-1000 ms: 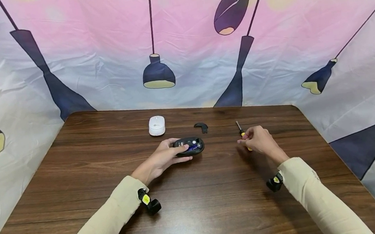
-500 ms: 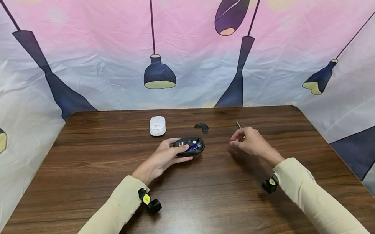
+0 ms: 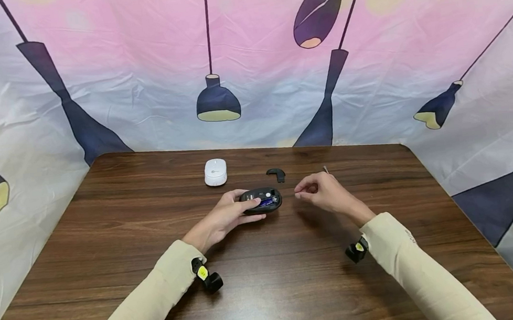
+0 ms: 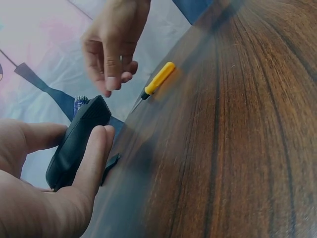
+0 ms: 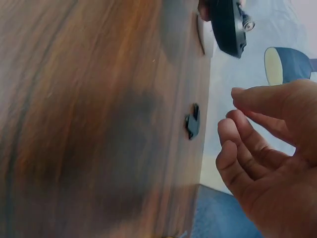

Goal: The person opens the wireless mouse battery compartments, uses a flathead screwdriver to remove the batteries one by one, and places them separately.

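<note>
My left hand (image 3: 219, 218) grips a black computer mouse (image 3: 247, 197) above the table, thumb on its underside, which faces up. In the mouse's uncovered battery bay lies a blue battery (image 3: 269, 201); the left wrist view shows the battery's end (image 4: 79, 103) standing out past the shell. My right hand (image 3: 329, 194) hovers just right of the mouse, apart from it. Its fingers (image 5: 247, 129) are loosely bent, with nothing between them. Beyond both hands lies a small curved black battery cover (image 3: 278, 173) on the table.
A white mouse (image 3: 215, 172) sits at the back of the wooden table (image 3: 271, 285). A yellow-handled screwdriver (image 4: 159, 79) lies near the right hand; only its metal tip (image 3: 325, 169) shows in the head view. A patterned cloth (image 3: 142, 78) hangs behind.
My right hand has moved left from over the screwdriver to beside the black mouse. The left hand and mouse have barely shifted; the screwdriver stayed where it lay.
</note>
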### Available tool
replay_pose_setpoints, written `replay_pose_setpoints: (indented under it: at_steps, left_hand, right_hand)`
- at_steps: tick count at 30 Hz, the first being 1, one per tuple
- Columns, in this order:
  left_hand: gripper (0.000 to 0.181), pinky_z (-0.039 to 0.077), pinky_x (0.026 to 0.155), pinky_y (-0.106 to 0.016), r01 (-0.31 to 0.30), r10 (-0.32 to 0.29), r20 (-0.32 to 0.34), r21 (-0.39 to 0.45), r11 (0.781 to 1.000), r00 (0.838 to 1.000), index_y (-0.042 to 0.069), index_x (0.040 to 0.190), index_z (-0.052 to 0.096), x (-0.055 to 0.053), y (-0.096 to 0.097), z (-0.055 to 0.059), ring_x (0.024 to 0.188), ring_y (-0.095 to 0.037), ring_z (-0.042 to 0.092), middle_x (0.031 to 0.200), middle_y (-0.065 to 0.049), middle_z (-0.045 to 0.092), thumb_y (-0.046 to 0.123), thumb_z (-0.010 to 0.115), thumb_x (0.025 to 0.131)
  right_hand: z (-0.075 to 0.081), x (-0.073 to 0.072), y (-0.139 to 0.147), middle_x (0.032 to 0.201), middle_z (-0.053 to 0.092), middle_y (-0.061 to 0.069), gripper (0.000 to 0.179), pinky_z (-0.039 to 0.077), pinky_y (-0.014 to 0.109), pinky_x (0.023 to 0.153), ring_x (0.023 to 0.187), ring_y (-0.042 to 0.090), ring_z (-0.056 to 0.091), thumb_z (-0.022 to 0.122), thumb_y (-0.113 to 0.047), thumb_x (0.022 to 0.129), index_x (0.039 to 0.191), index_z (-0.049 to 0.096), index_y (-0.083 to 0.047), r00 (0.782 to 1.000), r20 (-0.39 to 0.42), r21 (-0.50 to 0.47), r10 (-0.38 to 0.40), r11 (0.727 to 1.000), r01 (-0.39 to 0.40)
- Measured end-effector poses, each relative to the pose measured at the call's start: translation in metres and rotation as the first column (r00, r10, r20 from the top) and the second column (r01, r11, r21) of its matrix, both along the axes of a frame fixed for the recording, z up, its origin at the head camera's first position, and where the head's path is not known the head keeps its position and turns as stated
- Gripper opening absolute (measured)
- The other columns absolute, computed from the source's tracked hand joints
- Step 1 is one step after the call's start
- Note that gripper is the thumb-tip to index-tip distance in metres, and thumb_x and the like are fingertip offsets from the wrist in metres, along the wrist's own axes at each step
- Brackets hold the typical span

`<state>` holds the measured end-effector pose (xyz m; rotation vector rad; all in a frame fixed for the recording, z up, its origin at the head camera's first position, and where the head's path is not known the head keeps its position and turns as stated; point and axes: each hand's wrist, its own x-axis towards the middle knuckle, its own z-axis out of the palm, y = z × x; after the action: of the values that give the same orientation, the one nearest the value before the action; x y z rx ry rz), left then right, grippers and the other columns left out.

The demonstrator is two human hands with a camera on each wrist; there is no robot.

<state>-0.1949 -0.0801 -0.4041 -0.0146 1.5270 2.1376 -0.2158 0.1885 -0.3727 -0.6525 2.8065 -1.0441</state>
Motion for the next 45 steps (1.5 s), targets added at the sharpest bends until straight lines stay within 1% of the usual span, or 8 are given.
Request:
replay_pose_setpoints:
  at_steps: [3, 8, 12, 18, 24, 32, 38, 45]
  left_hand:
    - [0.056, 0.059, 0.094, -0.040, -0.004, 0.004, -0.001, -0.005, 1.000, 1.000, -0.009, 0.147, 0.030, 0.000, 0.001, 0.000, 0.111, -0.039, 0.065, 0.144, -0.032, 0.038, -0.002, 0.059, 0.100]
    - [0.056, 0.059, 0.094, -0.040, 0.001, 0.000, 0.003, -0.016, 1.000, 1.000, -0.009, 0.147, 0.031, 0.001, 0.001, -0.001, 0.114, -0.039, 0.064, 0.145, -0.031, 0.038, 0.000, 0.059, 0.100]
    - [0.055, 0.059, 0.095, -0.040, 0.000, 0.000, 0.000, -0.017, 1.000, 1.000, -0.010, 0.146, 0.031, 0.000, 0.002, -0.002, 0.113, -0.039, 0.064, 0.145, -0.031, 0.037, 0.000, 0.059, 0.101]
    - [0.055, 0.059, 0.095, -0.040, -0.003, 0.003, 0.002, -0.017, 1.000, 1.000, -0.009, 0.147, 0.030, 0.000, 0.003, -0.001, 0.118, -0.039, 0.061, 0.144, -0.030, 0.037, 0.001, 0.059, 0.101]
    - [0.059, 0.058, 0.095, -0.040, 0.003, -0.003, 0.009, -0.015, 1.000, 1.000, -0.008, 0.149, 0.027, 0.000, 0.003, 0.001, 0.116, -0.037, 0.062, 0.144, -0.029, 0.037, 0.002, 0.060, 0.101]
    - [0.058, 0.058, 0.095, -0.040, 0.010, -0.010, 0.011, -0.018, 1.000, 1.000, -0.008, 0.149, 0.027, 0.001, 0.004, 0.002, 0.118, -0.037, 0.061, 0.145, -0.029, 0.037, 0.002, 0.059, 0.102]
    - [0.059, 0.058, 0.096, -0.039, 0.014, -0.014, 0.016, -0.015, 1.000, 1.000, -0.008, 0.150, 0.026, 0.001, 0.004, 0.002, 0.116, -0.037, 0.062, 0.145, -0.029, 0.037, 0.002, 0.058, 0.102]
    - [0.061, 0.058, 0.096, -0.040, 0.025, -0.025, 0.012, -0.001, 1.000, 1.000, -0.008, 0.151, 0.023, 0.002, 0.005, 0.001, 0.123, -0.040, 0.057, 0.146, -0.029, 0.036, 0.002, 0.057, 0.102]
  right_hand:
    - [0.003, -0.001, -0.007, 0.094, 0.073, 0.002, 0.013, 0.052, 0.028, 0.064, 0.076, 0.014, 0.061, 0.074, -0.012, 0.094, 0.102, 0.078, -0.004, 0.999, -0.015, -0.023, 0.047, 0.999, -0.047]
    - [0.005, -0.002, -0.018, 0.095, 0.071, 0.001, 0.013, 0.049, 0.029, 0.061, 0.075, 0.018, 0.057, 0.075, -0.014, 0.094, 0.104, 0.080, -0.008, 0.995, -0.017, -0.065, 0.102, 0.993, -0.103]
    - [0.004, -0.002, -0.025, 0.092, 0.069, -0.001, 0.014, 0.048, 0.028, 0.059, 0.073, 0.018, 0.056, 0.077, -0.015, 0.092, 0.105, 0.081, -0.012, 0.992, -0.007, -0.091, 0.124, 0.988, -0.125]
    - [0.004, -0.002, -0.031, 0.091, 0.068, -0.003, 0.020, 0.051, 0.029, 0.060, 0.074, 0.018, 0.057, 0.079, -0.017, 0.090, 0.109, 0.080, -0.012, 0.986, -0.017, -0.101, 0.165, 0.981, -0.166]
    - [0.003, -0.001, -0.035, 0.095, 0.068, 0.001, 0.024, 0.052, 0.030, 0.063, 0.077, 0.016, 0.058, 0.081, -0.016, 0.089, 0.112, 0.079, -0.009, 0.981, -0.026, -0.103, 0.195, 0.975, -0.196]
    - [0.001, -0.001, -0.038, 0.094, 0.067, 0.001, 0.021, 0.052, 0.029, 0.063, 0.076, 0.015, 0.058, 0.081, -0.015, 0.088, 0.108, 0.080, -0.010, 0.980, -0.059, -0.089, 0.191, 0.977, -0.196]
    - [0.001, 0.001, -0.039, 0.094, 0.064, 0.001, 0.019, 0.053, 0.029, 0.061, 0.076, 0.014, 0.058, 0.081, -0.015, 0.088, 0.106, 0.081, -0.010, 0.981, -0.064, -0.083, 0.184, 0.978, -0.189]
    - [0.000, 0.002, -0.038, 0.093, 0.064, 0.000, 0.014, 0.050, 0.028, 0.059, 0.074, 0.014, 0.057, 0.080, -0.014, 0.089, 0.101, 0.082, -0.010, 0.979, -0.075, -0.094, 0.191, 0.976, -0.198]
